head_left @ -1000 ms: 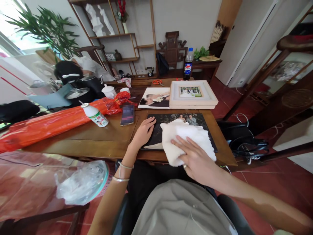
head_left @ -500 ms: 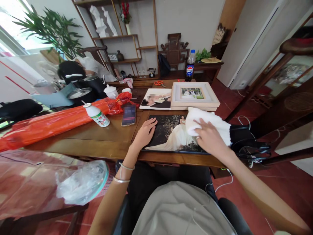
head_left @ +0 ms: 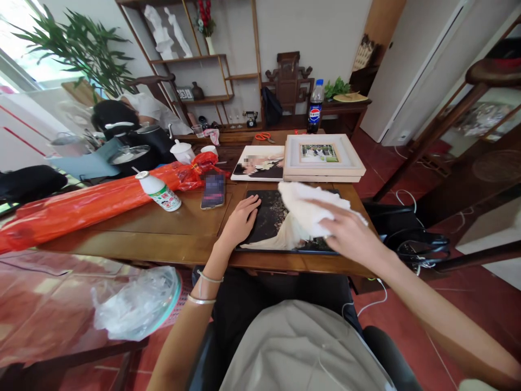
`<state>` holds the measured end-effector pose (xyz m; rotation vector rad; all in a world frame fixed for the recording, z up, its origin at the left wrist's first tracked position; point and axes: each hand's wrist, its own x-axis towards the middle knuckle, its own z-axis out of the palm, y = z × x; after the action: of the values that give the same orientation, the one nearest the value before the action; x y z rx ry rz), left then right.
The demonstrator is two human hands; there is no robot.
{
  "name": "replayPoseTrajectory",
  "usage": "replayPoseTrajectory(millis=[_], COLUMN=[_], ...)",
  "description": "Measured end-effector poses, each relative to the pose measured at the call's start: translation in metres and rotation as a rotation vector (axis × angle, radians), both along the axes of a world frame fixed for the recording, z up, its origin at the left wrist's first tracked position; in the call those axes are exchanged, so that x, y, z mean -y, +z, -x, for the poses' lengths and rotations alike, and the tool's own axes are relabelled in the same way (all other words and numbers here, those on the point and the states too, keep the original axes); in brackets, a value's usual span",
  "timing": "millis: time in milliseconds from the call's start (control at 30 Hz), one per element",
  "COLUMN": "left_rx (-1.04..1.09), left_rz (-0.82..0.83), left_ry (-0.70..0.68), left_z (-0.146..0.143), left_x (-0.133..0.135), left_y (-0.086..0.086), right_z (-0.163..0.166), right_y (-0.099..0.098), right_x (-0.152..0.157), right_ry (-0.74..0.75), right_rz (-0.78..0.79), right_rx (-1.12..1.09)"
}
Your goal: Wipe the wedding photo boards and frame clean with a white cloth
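A dark photo panel (head_left: 266,214) showing a figure in a long white gown lies flat near the table's front edge. My left hand (head_left: 241,221) rests on its left border, fingers stretched out and holding nothing. Over the panel's right half, my right hand (head_left: 353,232) grips a white cloth (head_left: 305,209), slightly blurred by motion. The cloth and hand hide much of the gown and the panel's right side. Just behind the panel are a white-edged photo print (head_left: 260,165) and a pale box frame (head_left: 325,172) with a small picture in it.
On the wooden table (head_left: 191,231) to the left are a phone (head_left: 213,190), a white bottle with a straw (head_left: 159,191) and a long red plastic-wrapped bundle (head_left: 93,203). Orange-handled scissors (head_left: 264,136) and a cola bottle (head_left: 315,108) stand farther back. A bag-lined bin (head_left: 140,304) is below left.
My right hand has swept the white cloth leftward across the panel, from its right edge towards the middle. My left hand stays in place on the left border.
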<state>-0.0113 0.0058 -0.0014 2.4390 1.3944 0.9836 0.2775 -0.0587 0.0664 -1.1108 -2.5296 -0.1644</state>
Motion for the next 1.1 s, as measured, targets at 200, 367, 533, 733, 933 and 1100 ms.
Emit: replayPoseTrajectory(millis=[200, 367, 533, 733, 933, 1100], left_rx=[0.001, 0.003, -0.018, 0.02, 0.026, 0.016], left_rz=[-0.007, 0.006, 0.045, 0.013, -0.001, 0.009], left_ry=[0.008, 0.015, -0.015, 0.004, 0.01, -0.018], left_z=[-0.001, -0.002, 0.001, 0.0, -0.002, 0.001], left_x=[0.0, 0.0, 0.0, 0.002, 0.002, 0.001], left_y=[0.0, 0.0, 0.001, 0.001, 0.0, 0.0], right_z=[-0.002, 0.046, 0.086, 0.067, 0.07, 0.114], right_y=[-0.008, -0.022, -0.022, -0.017, -0.018, -0.035], right_x=[-0.019, 0.018, 0.047, -0.007, -0.032, 0.023], right_ry=[-0.133, -0.019, 0.158, -0.046, -0.304, -0.057], right_rz=[-0.039, 0.115, 0.204, 0.151, 0.041, 0.087], right_rx=[0.157, 0.109, 0.106, 0.036, 0.071, 0.014])
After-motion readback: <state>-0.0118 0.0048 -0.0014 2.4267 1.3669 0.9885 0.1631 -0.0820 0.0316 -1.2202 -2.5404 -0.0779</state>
